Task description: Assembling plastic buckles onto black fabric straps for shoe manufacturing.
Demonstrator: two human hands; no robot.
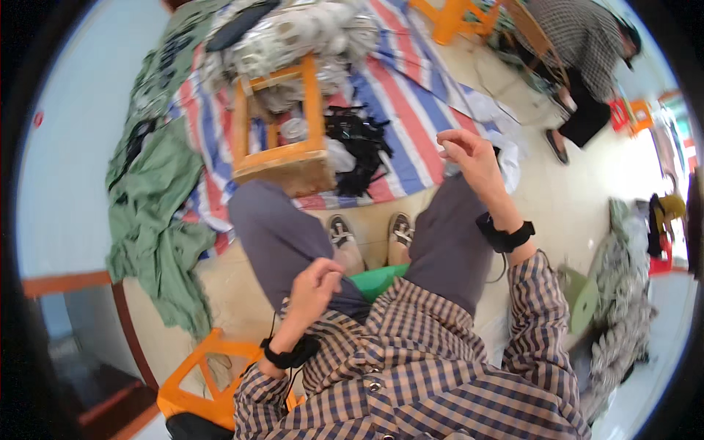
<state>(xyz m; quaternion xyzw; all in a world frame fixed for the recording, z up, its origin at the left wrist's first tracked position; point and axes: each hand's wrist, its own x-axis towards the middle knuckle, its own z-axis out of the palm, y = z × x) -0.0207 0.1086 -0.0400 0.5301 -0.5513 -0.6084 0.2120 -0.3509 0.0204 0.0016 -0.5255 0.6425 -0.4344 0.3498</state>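
I sit with knees apart, both hands raised from my lap. My left hand (315, 292) hovers over my left thigh, its fingers curled in and closed; whatever may lie inside them is hidden. Above my right knee is my right hand (471, 160), fingers bent and thumb a little apart from them, with no object plainly seen in it. Each wrist wears a black band. Nearest beyond my knees stands an orange-framed wooden stool (317, 117) lying on its side, and beside it a heap of black straps (357, 147).
A striped sheet (403, 125) spreads ahead, bearing a pile of pale grey bundles (308, 37). Green cloth (158, 213) lies at left. An orange plastic stool (202, 374) stands behind my left arm. Grey fabric (620, 308) is heaped at right. Another person (579, 51) bends at far right.
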